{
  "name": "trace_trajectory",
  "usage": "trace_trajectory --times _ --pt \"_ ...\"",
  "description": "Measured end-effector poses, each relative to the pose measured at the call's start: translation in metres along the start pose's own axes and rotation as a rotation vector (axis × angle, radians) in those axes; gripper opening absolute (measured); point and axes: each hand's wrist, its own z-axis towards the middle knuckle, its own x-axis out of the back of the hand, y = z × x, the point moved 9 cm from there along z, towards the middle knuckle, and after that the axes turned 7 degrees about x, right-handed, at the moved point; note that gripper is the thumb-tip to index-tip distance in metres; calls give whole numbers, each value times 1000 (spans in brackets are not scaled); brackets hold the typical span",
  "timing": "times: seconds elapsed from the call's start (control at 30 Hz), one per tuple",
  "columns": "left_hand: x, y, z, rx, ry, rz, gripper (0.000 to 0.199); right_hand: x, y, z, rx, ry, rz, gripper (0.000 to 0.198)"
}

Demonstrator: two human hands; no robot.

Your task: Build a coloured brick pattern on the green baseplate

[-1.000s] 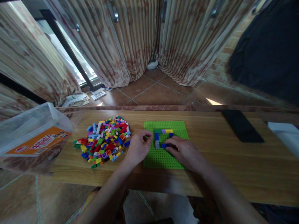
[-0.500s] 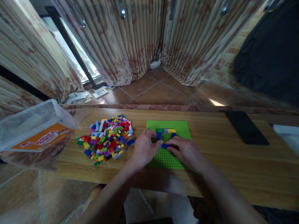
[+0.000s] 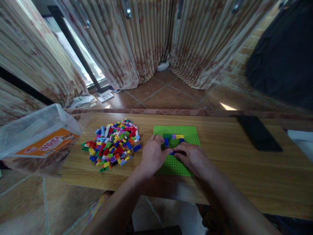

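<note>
A small blue brick [image 3: 172, 153] is low over the green baseplate [image 3: 181, 167], mostly covered by fingers. My right hand [image 3: 192, 157] pinches it between thumb and fingers from the right. From the left, my left hand [image 3: 154, 153] is closed on its other end, thumb against it and fingers curled. Behind them on the plate runs a row with a green brick [image 3: 167, 136], a purple brick [image 3: 173, 136] and a yellow brick [image 3: 180, 136]. Blue bricks [image 3: 166, 142] extend from the row toward me on both sides. Whether the held brick is seated cannot be seen.
To the left lies a heap of loose colourful bricks [image 3: 113, 143] on the wooden table [image 3: 227, 169]. A clear plastic bin [image 3: 58, 117] with an orange label stands at the far left. A black flat object [image 3: 259, 133] and white paper [image 3: 302, 142] lie at right.
My left thumb has shifted slightly right and now covers more of the blue brick. Both hands otherwise stay in place, and the view has tilted a little.
</note>
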Motion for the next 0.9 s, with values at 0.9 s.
trace_trajectory --times 0.9 --pt "0 0 8 25 -113 -9 31 56 45 -23 -178 599 320 25"
